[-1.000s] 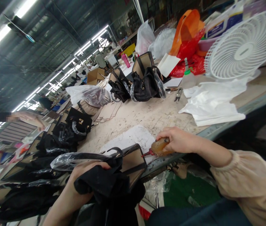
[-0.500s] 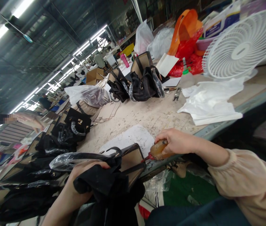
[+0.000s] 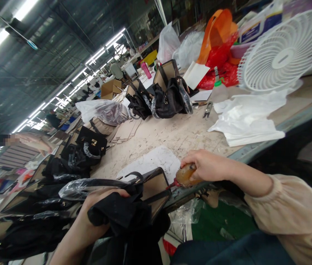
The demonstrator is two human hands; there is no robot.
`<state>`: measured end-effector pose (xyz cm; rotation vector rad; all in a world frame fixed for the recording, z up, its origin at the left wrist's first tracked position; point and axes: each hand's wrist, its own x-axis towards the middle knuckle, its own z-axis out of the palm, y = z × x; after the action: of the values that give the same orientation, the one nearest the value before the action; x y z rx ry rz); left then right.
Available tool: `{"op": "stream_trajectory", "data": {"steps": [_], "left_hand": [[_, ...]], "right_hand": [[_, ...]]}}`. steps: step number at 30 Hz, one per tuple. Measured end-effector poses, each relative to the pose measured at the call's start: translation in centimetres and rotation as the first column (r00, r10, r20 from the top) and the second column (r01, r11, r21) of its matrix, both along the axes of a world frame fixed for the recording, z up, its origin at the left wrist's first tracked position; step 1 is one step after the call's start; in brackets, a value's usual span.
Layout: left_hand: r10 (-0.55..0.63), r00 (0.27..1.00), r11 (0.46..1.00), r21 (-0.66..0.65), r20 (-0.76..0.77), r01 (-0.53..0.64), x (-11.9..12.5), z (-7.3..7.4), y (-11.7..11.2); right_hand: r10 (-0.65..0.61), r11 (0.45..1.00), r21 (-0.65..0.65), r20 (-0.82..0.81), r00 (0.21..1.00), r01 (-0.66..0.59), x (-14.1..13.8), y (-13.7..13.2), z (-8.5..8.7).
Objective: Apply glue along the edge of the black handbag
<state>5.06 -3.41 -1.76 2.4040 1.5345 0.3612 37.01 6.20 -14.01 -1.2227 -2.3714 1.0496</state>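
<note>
My left hand (image 3: pixel 100 206) grips a black handbag (image 3: pixel 122 211) at the table's near edge, its fingers partly hidden by the dark cloth. The bag's stiff tan-and-black panel (image 3: pixel 156 186) faces to the right, and clear plastic wraps its handle (image 3: pixel 81 188). My right hand (image 3: pixel 200 165) is closed around an amber squeeze bottle (image 3: pixel 185 176) with a red nozzle (image 3: pixel 174 184). The nozzle's tip is at the right edge of the panel; whether it touches cannot be made out. Beneath the bag's far side lies a white sheet (image 3: pixel 150 162) on the table.
More black handbags (image 3: pixel 169 97) stand at the back and others (image 3: pixel 89 147) line the left. A white fan (image 3: pixel 285 55), crumpled white paper (image 3: pixel 249 121), thread snips (image 3: pixel 207 110) and a green-capped bottle (image 3: pixel 219 90) are on the right. A person (image 3: pixel 31 140) is far left.
Almost nothing differs. My right hand and the bottle have shifted very slightly, with the nozzle staying by the panel's edge; my left hand keeps its hold on the handbag.
</note>
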Motion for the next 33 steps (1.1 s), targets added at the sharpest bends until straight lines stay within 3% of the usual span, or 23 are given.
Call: {"op": "stream_trajectory", "data": {"steps": [8,14,23,33], "left_hand": [[0.033,0.999,0.998,-0.053,0.014,-0.032,-0.2,-0.3,-0.9],[0.032,0.999,0.984,-0.174,-0.014,-0.034,0.2,0.6,-1.0],[-0.005,0.994,0.993,-0.116,0.107,0.017,0.6,0.3,-0.4],[-0.031,0.997,0.984,-0.172,0.071,0.043,0.9,1.0,-0.7]], "right_hand": [[-0.058,0.993,0.101,-0.069,0.996,0.064,0.1,0.2,0.1],[-0.174,0.981,0.070,-0.096,0.980,0.181,1.5,0.4,1.0],[-0.081,0.978,0.168,-0.242,0.967,0.124,1.1,0.5,0.0],[-0.080,0.976,0.197,-0.090,0.993,0.096,-0.5,0.7,-0.7]]}}
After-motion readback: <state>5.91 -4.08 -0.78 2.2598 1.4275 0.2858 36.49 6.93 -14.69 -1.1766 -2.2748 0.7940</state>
